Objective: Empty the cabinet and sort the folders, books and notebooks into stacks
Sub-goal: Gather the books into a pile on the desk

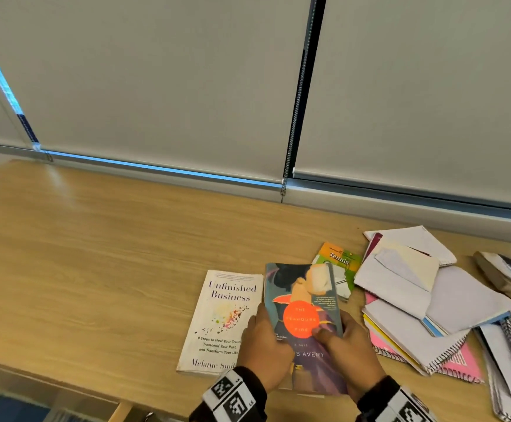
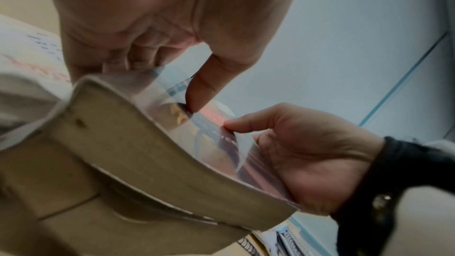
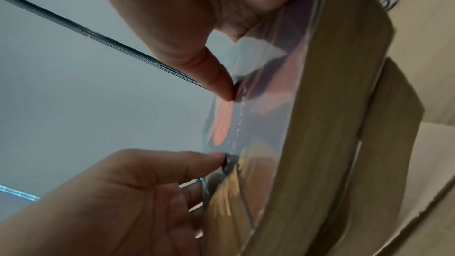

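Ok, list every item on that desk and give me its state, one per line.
Teahouse Fire book: held off the desk, left hand and right hand gripping it.
Unfinished Business book: flat, closed.
Tennis book: flat, partly covered.
Notebook pile: loose, unsorted.

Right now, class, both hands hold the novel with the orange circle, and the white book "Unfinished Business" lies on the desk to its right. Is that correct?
One detail is wrong. The head view shows "Unfinished Business" lying to the left of the novel with the orange circle, not to its right. The rest stands: the left hand and right hand both hold that novel, and the white book lies on the desk.
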A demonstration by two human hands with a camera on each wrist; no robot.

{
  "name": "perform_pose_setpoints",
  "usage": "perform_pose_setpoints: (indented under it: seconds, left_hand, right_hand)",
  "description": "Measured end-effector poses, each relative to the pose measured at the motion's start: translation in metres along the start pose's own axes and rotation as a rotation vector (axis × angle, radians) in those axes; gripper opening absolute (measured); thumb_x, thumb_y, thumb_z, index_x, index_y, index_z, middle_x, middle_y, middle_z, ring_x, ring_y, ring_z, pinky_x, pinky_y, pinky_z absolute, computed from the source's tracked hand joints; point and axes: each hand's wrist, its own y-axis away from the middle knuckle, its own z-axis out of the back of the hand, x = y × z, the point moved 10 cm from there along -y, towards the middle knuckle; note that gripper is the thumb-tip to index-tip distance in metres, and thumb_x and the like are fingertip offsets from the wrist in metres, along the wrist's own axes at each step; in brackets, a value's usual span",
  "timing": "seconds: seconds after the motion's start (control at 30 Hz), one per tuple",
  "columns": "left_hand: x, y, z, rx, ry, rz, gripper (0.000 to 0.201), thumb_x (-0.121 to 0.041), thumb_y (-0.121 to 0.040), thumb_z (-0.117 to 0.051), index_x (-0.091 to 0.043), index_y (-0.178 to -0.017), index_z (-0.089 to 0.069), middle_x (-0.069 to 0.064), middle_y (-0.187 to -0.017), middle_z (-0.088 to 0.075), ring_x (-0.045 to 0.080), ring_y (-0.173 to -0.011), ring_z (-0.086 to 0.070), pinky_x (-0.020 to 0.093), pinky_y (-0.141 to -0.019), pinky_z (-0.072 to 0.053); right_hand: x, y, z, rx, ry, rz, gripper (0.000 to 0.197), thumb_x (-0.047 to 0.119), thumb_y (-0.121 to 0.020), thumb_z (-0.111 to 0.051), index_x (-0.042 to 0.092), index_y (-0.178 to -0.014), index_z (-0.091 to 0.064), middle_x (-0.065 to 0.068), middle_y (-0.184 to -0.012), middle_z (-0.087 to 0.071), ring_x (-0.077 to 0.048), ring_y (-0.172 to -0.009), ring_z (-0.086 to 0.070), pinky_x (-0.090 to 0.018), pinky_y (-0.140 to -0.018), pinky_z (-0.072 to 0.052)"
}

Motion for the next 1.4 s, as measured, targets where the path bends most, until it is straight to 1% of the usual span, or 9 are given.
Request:
perform_pose_setpoints:
  seconds: [0.3,0.47,0.6,0.7,0.93,1.03,1.13,1.23,1.4]
  left_hand:
    - [-0.02,-0.017,0.076,-0.063,-0.014,-0.169,0.075,-0.026,-0.063,-0.046,-0.025,-0.138,-0.035,-0.002,-0.119,-0.054,0.022,-0.114,-0.051,0.039,-0.095,-0.047]
    - [0.022,-0.03,0.098,0.022,-0.105,-0.012,0.079,-0.022,-0.073,-0.05,-0.013,-0.147,-0.022,0.008,-0.131,-0.046,0.029,-0.124,-0.043,0.035,-0.103,-0.039]
    - [0.063,-0.04,0.101,0.126,-0.076,0.125,0.085,-0.021,-0.076,-0.056,-0.017,-0.151,-0.016,0.009,-0.138,-0.04,0.03,-0.13,-0.039,0.036,-0.108,-0.036]
    - [0.074,-0.049,0.107,0.118,0.033,0.128,0.071,-0.034,-0.07,-0.053,-0.029,-0.139,-0.036,0.003,-0.124,-0.047,0.027,-0.117,-0.051,0.04,-0.102,-0.045]
    - [0.079,-0.059,0.112,0.132,0.075,0.045,0.037,-0.03,-0.086,-0.048,-0.029,-0.124,-0.048,-0.003,-0.114,-0.059,0.018,-0.104,-0.058,0.036,-0.092,-0.051]
    - [0.076,-0.057,0.113,0.154,0.094,0.021,0.033,-0.022,-0.088,-0.047,-0.027,-0.119,-0.052,-0.004,-0.108,-0.064,0.014,-0.097,-0.062,0.032,-0.087,-0.053]
    - [0.079,-0.058,0.115,0.169,0.092,0.022,0.032,-0.014,-0.09,-0.047,-0.025,-0.12,-0.055,-0.004,-0.107,-0.067,0.014,-0.095,-0.063,0.028,-0.084,-0.054]
    - [0.08,-0.058,0.118,0.168,0.076,0.006,0.035,-0.013,-0.09,-0.048,-0.024,-0.122,-0.056,-0.003,-0.107,-0.068,0.014,-0.094,-0.064,0.027,-0.082,-0.055]
    - [0.08,-0.058,0.119,0.176,0.071,0.013,0.035,-0.016,-0.086,-0.048,-0.025,-0.119,-0.057,-0.003,-0.106,-0.068,0.014,-0.094,-0.065,0.031,-0.084,-0.055]
  right_hand:
    - [0.054,0.004,-0.064,0.024,-0.074,0.117,0.04,-0.011,-0.085,-0.06,0.016,-0.114,-0.061,-0.005,-0.098,-0.075,-0.022,-0.085,-0.072,-0.023,-0.059,-0.056]
    - [0.022,-0.018,-0.111,0.08,-0.044,0.001,0.041,-0.013,-0.083,-0.059,0.012,-0.116,-0.06,-0.01,-0.098,-0.075,-0.03,-0.089,-0.071,-0.037,-0.071,-0.057]
    - [-0.011,-0.031,-0.13,0.102,0.038,-0.157,0.036,-0.01,-0.084,-0.061,0.008,-0.116,-0.061,-0.01,-0.09,-0.074,-0.022,-0.073,-0.069,-0.027,-0.059,-0.053]
    - [-0.017,-0.037,-0.128,0.088,0.044,-0.248,0.022,0.004,-0.09,-0.062,0.012,-0.111,-0.062,-0.007,-0.08,-0.068,-0.009,-0.051,-0.063,-0.016,-0.043,-0.044]
    - [-0.032,-0.041,-0.13,0.048,0.038,-0.275,0.019,0.018,-0.095,-0.059,0.017,-0.113,-0.064,-0.013,-0.1,-0.074,-0.032,-0.093,-0.07,-0.042,-0.086,-0.055]
    - [-0.032,-0.039,-0.126,0.021,0.112,-0.217,0.017,0.023,-0.094,-0.06,0.02,-0.11,-0.066,-0.008,-0.096,-0.076,-0.029,-0.093,-0.071,-0.049,-0.093,-0.053]
    - [-0.03,-0.037,-0.122,-0.004,0.211,-0.152,0.016,0.019,-0.092,-0.062,0.018,-0.106,-0.069,0.004,-0.078,-0.075,-0.017,-0.075,-0.07,-0.038,-0.079,-0.055]
    - [-0.029,-0.034,-0.118,-0.03,0.243,-0.128,0.011,0.018,-0.091,-0.064,0.017,-0.1,-0.071,0.011,-0.053,-0.063,-0.005,-0.052,-0.054,-0.025,-0.058,-0.04]
    - [-0.036,-0.034,-0.118,-0.038,0.259,-0.111,0.012,0.022,-0.09,-0.065,0.017,-0.099,-0.072,0.007,-0.065,-0.07,-0.008,-0.057,-0.057,-0.028,-0.064,-0.043]
